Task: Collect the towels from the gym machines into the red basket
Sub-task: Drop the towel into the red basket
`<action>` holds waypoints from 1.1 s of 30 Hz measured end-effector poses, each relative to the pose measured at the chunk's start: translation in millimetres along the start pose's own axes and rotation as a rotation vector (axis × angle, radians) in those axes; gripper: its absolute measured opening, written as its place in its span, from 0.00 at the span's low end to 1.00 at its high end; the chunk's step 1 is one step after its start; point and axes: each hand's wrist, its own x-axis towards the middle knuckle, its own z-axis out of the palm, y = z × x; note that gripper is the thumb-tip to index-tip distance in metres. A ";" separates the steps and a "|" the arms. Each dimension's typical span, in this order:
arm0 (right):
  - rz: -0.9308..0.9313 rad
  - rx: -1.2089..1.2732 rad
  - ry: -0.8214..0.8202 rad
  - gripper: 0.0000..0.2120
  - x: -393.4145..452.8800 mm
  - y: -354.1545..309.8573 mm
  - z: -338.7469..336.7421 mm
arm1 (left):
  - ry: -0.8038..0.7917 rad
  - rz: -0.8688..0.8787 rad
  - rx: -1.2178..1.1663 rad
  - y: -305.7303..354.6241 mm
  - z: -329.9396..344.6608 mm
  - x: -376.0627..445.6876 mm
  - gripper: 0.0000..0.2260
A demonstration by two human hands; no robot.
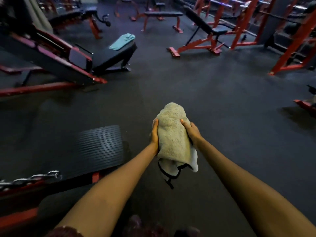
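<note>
Both hands hold one beige towel (172,134) out in front of the person, arms stretched forward over the dark rubber floor (222,103). At 9 o'clock of the bundle the left hand (154,134) clasps its side, thumb on top and fingers curled underneath; at 3 o'clock the right hand (191,131) grips the other side, thumb pressed onto the cloth. Bunched into a tall roll, the towel has loose ends and a dark-edged flap hanging at 6 o'clock, clear of the floor.

Just to 9 o'clock of the hands lies a ribbed black footplate (100,146), with a steel chain (32,178) on a red frame beyond it at 8 o'clock. Far off toward 11 o'clock a teal towel (122,41) lies draped on the raised end of a black padded seat (114,57) of a red-framed machine. At 1 o'clock stands an incline bench (205,29) on red legs, and red racks (294,40) rise at 2 o'clock.
</note>
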 end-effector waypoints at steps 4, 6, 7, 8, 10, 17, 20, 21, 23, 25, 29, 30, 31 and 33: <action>-0.027 0.011 -0.100 0.30 70.7 -36.8 12.0 | 0.118 0.070 -0.050 23.9 -0.8 67.3 0.32; -0.027 -0.008 -0.168 0.29 122.1 -57.4 17.2 | 0.188 0.124 -0.088 33.7 0.5 115.3 0.33; -0.026 -0.015 -0.197 0.29 143.3 -65.7 20.0 | 0.218 0.145 -0.116 39.9 0.9 132.4 0.32; -0.030 -0.021 -0.226 0.28 163.9 -73.5 22.8 | 0.229 0.174 -0.132 46.3 0.2 148.9 0.31; -0.036 -0.057 -0.302 0.26 205.7 -94.9 25.8 | 0.241 0.205 -0.158 61.1 4.2 186.8 0.33; -0.070 -0.202 -0.578 0.20 336.7 -187.7 61.9 | 0.380 0.301 -0.249 132.9 25.9 271.5 0.36; -0.083 -0.240 -0.641 0.27 378.6 -210.0 93.2 | 0.481 0.356 -0.274 156.7 14.1 303.5 0.32; -0.082 -0.251 -0.674 0.28 396.8 -217.0 107.7 | 0.539 0.395 -0.286 167.2 6.2 319.2 0.30; -0.082 -0.265 -0.717 0.28 424.8 -226.9 130.0 | 0.570 0.457 -0.321 179.9 -9.7 345.8 0.29; -0.074 -0.272 -0.758 0.28 461.9 -239.2 158.9 | 0.568 0.473 -0.343 199.3 -22.1 375.7 0.27; -0.080 -0.294 -0.823 0.36 524.8 -269.2 217.3 | 0.561 0.496 -0.376 242.0 -60.1 435.5 0.29; -0.072 -0.315 -0.841 0.37 539.3 -276.9 231.7 | 0.559 0.505 -0.408 252.9 -66.6 447.6 0.30; -0.066 -0.331 -0.859 0.37 556.0 -289.6 250.4 | 0.587 0.515 -0.441 269.1 -75.7 463.0 0.29; -0.069 -0.364 -0.877 0.34 579.5 -308.2 278.7 | 0.614 0.530 -0.518 290.4 -94.9 486.7 0.25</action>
